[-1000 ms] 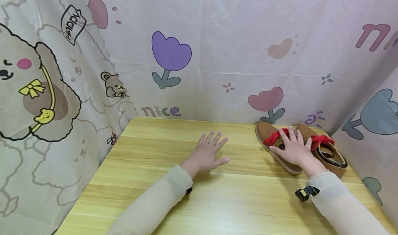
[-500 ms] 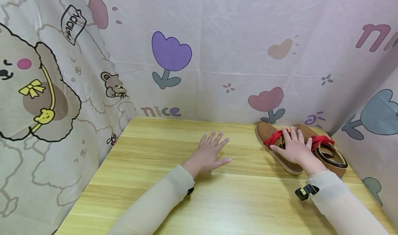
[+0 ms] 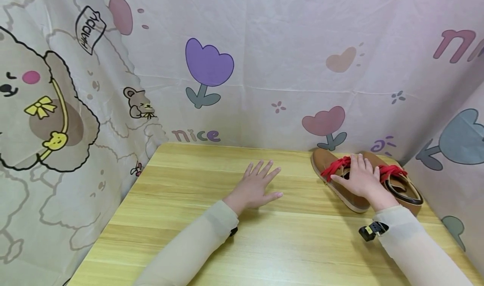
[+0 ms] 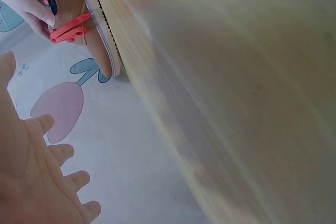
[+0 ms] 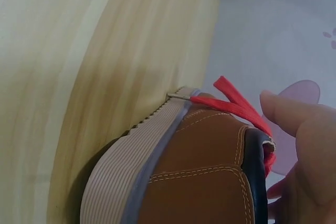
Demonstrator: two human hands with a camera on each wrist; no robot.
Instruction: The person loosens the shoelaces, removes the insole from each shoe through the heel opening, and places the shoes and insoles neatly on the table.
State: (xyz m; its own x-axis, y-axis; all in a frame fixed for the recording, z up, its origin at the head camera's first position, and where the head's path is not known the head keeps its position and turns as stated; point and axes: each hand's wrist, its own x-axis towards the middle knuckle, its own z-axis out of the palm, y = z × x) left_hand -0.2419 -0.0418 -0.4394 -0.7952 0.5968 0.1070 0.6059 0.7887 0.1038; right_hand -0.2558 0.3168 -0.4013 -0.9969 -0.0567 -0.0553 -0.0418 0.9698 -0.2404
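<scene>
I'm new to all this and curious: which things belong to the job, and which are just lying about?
Seemingly in the job:
brown shoes
red laces
right hand, fingers over them
left hand, perhaps

Seemingly just around:
wooden table
patterned curtain
black wrist camera

Brown red-laced shoes [image 3: 345, 193]: 2
Bare left hand [image 3: 253, 189]: 1
Bare right hand [image 3: 364, 182]: 1
Beige sleeves [image 3: 196, 240]: 2
Yellow wood-grain table [image 3: 181, 202]: 1
Black wrist cameras [image 3: 368, 232]: 2
</scene>
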